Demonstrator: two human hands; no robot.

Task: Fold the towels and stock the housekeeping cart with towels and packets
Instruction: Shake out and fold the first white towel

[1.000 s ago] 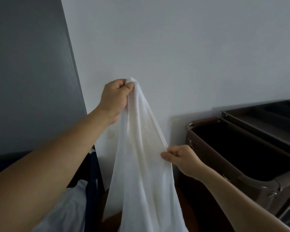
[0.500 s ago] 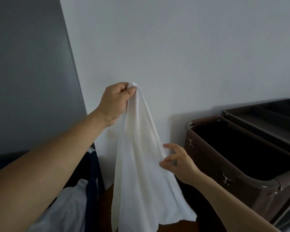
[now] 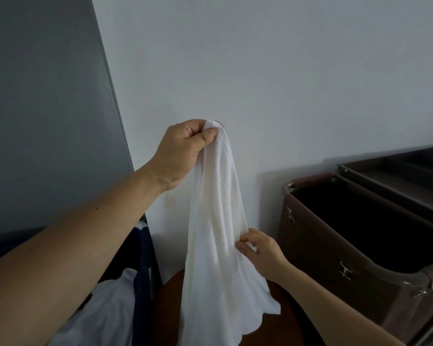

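Left hand: fingers are curling tight, thumb pressing against forefinger, pinching the bunched top of a white towel. The arm is reaching up from the lower left.

Right hand: fingers are pinching the towel's right edge, well below the left hand; the remaining fingers are curling loosely behind.

Towel: hanging in the air in long folds in front of a pale wall, narrowing at the top and widening downward. Its scalloped lower hem is dangling over a brown surface; whether it is touching cannot be told.

Cart: standing just right of the towel, against the wall. Its brown bag is gaping open, dark inside, with metal clips showing along the side. Dark trays are sitting beyond it at far right.

Left side: a grey panel is meeting the wall; below it, dark blue fabric and a white cloth are lying behind the left forearm.
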